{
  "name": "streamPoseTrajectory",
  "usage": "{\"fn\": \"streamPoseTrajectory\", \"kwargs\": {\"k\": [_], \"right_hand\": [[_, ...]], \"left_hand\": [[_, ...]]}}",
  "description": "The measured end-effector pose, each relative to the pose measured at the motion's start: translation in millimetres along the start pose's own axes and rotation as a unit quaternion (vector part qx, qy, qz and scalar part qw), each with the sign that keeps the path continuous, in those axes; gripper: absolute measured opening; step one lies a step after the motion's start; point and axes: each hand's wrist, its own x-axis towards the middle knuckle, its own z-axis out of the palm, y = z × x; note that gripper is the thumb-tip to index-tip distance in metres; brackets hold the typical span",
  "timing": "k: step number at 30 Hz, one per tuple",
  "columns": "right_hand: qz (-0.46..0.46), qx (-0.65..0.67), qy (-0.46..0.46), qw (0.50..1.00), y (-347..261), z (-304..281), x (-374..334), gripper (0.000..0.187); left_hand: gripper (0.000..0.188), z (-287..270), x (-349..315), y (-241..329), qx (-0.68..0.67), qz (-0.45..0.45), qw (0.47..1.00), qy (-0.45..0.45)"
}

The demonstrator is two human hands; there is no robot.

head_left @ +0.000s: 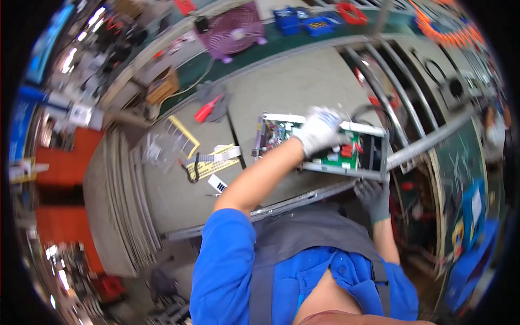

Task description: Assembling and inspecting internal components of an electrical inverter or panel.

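Fingers of the white-gloved left hand (320,131) overlie an open circuit-board unit (337,161) right of frame center, gray-gloved right hand (372,197) at its lower-right corner; neither hand's grip can be told

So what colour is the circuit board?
The circuit board is green, as the head view, the only one, shows.

My left hand (320,130) is over the board (332,161) in its case (346,172), my right hand (372,197) by the near edge, a fan (234,32) beyond.
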Motion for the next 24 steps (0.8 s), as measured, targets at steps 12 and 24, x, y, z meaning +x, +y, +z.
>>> {"fn": "streamPoseTrajectory", "kwargs": {"k": [12, 24], "right_hand": [[-0.160, -0.167, -0.237, 0.944, -96, 75, 215, 0.050], [-0.184, -0.385, -0.004, 0.905, -47, 184, 102, 0.075]], "left_hand": [[0.034, -9, -11, -17, -0.049, -0.074, 0.971, 0.224], [0.017, -7, -50, -174, -0.065, 0.041, 0.976, 0.205]]}}
